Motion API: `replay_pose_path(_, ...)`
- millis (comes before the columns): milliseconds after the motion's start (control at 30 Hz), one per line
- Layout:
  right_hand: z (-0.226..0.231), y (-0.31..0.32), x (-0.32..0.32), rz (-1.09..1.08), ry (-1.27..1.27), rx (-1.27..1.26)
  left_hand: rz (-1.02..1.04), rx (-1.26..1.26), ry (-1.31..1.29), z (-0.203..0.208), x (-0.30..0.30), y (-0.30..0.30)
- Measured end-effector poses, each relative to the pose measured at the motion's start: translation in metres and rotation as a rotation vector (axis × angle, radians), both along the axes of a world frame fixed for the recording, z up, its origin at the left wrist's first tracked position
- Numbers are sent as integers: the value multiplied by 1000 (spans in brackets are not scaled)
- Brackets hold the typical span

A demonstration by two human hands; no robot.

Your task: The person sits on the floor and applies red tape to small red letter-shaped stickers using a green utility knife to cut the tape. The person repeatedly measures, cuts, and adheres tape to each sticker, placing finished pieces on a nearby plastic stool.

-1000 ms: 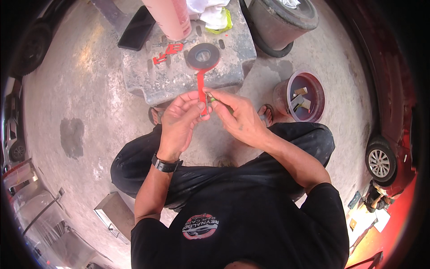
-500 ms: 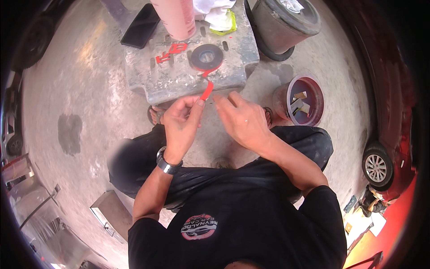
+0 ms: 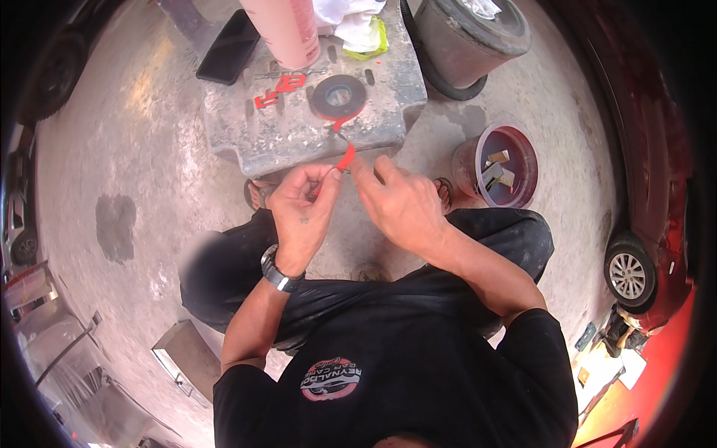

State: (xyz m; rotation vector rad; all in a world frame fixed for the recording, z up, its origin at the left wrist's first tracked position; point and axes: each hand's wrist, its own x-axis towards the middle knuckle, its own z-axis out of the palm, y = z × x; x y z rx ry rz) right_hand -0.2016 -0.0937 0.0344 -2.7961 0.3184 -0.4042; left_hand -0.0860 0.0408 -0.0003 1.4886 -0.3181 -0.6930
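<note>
My left hand (image 3: 302,213) and my right hand (image 3: 399,201) meet fingertip to fingertip just below a worn grey block (image 3: 276,134). Between them they pinch a thin strip of red tape (image 3: 345,158) that runs up to a dark tape roll (image 3: 338,97) lying flat on the block. A black watch sits on my left wrist. Small red cut-out pieces (image 3: 278,88) lie on the block left of the roll.
On the block stand a pink cylinder (image 3: 280,30), a black phone (image 3: 228,46) and a white and yellow cloth (image 3: 355,26). A grey bucket (image 3: 467,37) and a maroon tub (image 3: 497,164) sit on the concrete at right. A red car wheel (image 3: 631,272) is far right.
The view has tilted so the block and roll sit higher in the picture. Both hands have dropped away from the roll, drawing the red strip out longer.
</note>
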Motion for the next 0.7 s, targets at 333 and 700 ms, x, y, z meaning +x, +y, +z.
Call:
replay_pose_path(333, 0, 3, -1, 16, 19, -55, 5, -5, -110, -4, -2, -1)
replay_pose_path(700, 2, 8, 2, 5, 39, -42, 4, -39, -150, -7, -4, -1)
